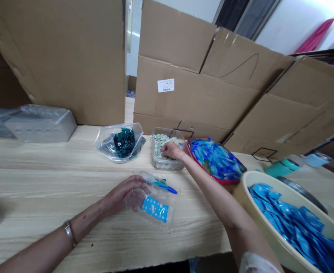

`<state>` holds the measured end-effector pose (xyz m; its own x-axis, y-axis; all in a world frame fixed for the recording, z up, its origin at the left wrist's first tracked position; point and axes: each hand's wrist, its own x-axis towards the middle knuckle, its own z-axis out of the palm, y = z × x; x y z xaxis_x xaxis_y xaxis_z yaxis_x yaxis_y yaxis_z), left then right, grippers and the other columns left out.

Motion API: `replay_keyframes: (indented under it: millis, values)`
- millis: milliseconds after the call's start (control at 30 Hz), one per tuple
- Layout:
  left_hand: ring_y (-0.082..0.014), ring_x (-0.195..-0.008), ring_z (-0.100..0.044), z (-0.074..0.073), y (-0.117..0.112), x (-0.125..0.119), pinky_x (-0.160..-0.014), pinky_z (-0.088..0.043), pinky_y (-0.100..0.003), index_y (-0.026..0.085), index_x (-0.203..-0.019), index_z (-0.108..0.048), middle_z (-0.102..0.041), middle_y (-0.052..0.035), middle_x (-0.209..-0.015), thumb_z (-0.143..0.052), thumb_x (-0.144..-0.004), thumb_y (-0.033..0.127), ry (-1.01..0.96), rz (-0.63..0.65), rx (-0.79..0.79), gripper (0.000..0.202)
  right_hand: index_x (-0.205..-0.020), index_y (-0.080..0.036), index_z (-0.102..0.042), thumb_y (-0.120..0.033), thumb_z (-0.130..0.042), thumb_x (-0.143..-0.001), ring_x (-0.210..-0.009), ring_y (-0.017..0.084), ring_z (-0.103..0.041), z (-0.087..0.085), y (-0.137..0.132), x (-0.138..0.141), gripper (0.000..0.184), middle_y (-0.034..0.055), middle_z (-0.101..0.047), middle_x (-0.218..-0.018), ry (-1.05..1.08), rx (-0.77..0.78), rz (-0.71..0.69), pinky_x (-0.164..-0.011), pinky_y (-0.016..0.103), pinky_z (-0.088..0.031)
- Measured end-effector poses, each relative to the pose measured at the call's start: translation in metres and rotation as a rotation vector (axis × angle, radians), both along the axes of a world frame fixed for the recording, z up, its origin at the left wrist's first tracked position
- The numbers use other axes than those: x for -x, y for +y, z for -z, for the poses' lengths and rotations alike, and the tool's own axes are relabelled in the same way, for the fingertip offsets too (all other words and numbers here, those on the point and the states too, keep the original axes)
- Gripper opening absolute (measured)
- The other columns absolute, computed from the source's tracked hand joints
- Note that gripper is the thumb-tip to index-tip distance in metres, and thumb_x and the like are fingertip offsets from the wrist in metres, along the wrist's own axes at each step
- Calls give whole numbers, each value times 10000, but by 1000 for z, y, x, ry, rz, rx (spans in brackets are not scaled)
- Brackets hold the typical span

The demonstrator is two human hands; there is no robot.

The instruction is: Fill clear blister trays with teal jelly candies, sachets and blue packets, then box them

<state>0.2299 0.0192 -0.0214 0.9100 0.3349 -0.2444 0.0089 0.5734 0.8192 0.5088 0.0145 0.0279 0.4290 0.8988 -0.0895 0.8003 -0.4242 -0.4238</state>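
Note:
My left hand point(134, 190) grips the left side of a clear plastic case point(171, 218), low over the table. Inside the case lie a blue packet with white dots point(155, 208) and a slim blue stick-like piece point(167, 186). Part of a small dark green piece shows at the case's upper edge. My right hand point(171, 150) reaches into a clear plastic tub point(167, 165) of small pale printed packets point(160, 140). Its fingers are pinched together among them; what they hold, if anything, is too small to make out.
Behind the case lies a clear bag of dark green pieces point(124, 142). To the right are a red-rimmed tray point(225, 181) of blue stick-like pieces and a cream basin point(245, 189) of blue packets. A teal bottle point(282, 167), clear containers point(41, 127) and cardboard walls point(184, 91) stand around.

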Motion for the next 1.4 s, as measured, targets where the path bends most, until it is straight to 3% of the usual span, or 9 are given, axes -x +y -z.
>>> replay_keyframes:
  millis: [300, 467, 633, 733, 933, 1067, 1200, 1300, 1400]
  values:
    - [-199, -767, -660, 2, 1, 0, -514, -498, -261, 198, -1049, -520, -654, -109, -1058, -603, -824, 336, -104, -7, 40, 276, -704, -129, -633, -164, -742, -591, -505, 64, -510, -21, -20, -14, 161, -17, -619, -585, 655, -311, 170, -539, 186, -433]
    - [-197, -802, -668, -2, -3, 1, -625, -551, -327, 169, -1039, -523, -635, -119, -1081, -562, -860, 367, -137, -18, 55, 270, -778, -145, -665, -281, -803, -551, -539, 70, -528, -45, -62, 34, 298, 3, -654, -685, 791, -316, -38, -526, 199, -421]
    - [-189, -750, -666, 2, -1, 0, -629, -566, -348, 158, -1000, -539, -636, -80, -949, -554, -866, 348, -219, 17, 100, 233, -805, -149, -684, -321, -757, -641, -550, 86, -544, -50, -89, 109, 248, -8, -635, -631, 705, -85, -352, -511, 203, -408]
    - [-166, -743, -646, 5, 0, 0, -647, -576, -356, 150, -944, -549, -621, -50, -891, -551, -868, 338, -259, 17, 82, 202, -803, -147, -691, -268, -698, -701, -585, 96, -574, -42, -89, 134, 158, 4, -665, -676, 592, -37, -465, -537, 206, -429]
    - [-156, -719, -645, 8, -1, 0, -631, -571, -325, 163, -917, -524, -615, -34, -863, -587, -842, 365, -238, 31, 48, 225, -781, -171, -712, -95, -608, -717, -626, 105, -614, -33, -79, 142, 144, -6, -693, -715, 214, -12, -520, -587, 205, -429]
    - [-157, -755, -640, 9, -2, 1, -634, -569, -330, 172, -960, -535, -604, -32, -910, -588, -843, 329, -222, -3, 51, 203, -757, -184, -719, -64, -619, -718, -722, 126, -625, -33, -78, 151, 162, 8, -706, -774, -7, -16, -598, -644, 215, -418]
    - [-147, -746, -626, 8, -3, 2, -611, -550, -287, 181, -1004, -559, -596, -33, -927, -592, -839, 303, -248, -33, 58, 208, -815, -158, -707, -74, -602, -761, -828, 160, -616, -23, -83, 167, 145, 66, -694, -899, -229, -66, -544, -643, 228, -405]
    - [-135, -723, -609, 8, -5, 1, -595, -539, -267, 175, -1005, -571, -596, -34, -916, -589, -843, 299, -232, -43, 46, 205, -794, -147, -694, -97, -602, -778, -809, 162, -611, -15, -89, 174, 106, 75, -681, -891, -301, -92, -530, -616, 226, -399]
    - [-150, -762, -608, 4, -5, 2, -611, -546, -288, 176, -1003, -566, -596, -45, -937, -556, -864, 347, -204, -32, 45, 220, -804, -174, -698, -159, -601, -808, -790, 153, -618, -20, -92, 162, 98, 59, -685, -887, -261, -152, -588, -635, 219, -413]
